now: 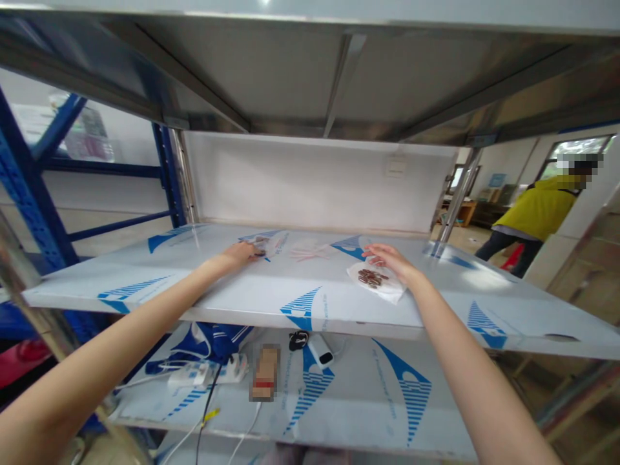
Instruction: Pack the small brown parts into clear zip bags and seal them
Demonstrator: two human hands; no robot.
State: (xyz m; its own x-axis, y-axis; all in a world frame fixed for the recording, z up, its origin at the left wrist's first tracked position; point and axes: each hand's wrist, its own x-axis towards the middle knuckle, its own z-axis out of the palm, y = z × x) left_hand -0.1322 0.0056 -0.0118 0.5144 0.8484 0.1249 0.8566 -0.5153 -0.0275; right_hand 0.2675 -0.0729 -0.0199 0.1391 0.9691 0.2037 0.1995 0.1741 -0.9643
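My left hand [242, 252] reaches across the shelf, its fingers closed at a small clear plastic bag [263, 242] with something dark in it. What exactly the bag holds is too small to tell. Over on the right, my right hand [386, 256] hovers with fingers apart and nothing in them. Just below it lies a white sheet or flat bag [394, 292] with a cluster of brown pieces [371, 278] on or in it. Between the hands are thin pale pink strips [309, 250], apparently in clear plastic.
The metal shelf [232, 290] has a blue-printed film, with another shelf close overhead. On the lower shelf [368, 394] are power strips [191, 373], cables, a white device [320, 351] and a brown phone-like object [265, 373]. A person in yellow [537, 206] stands at the right.
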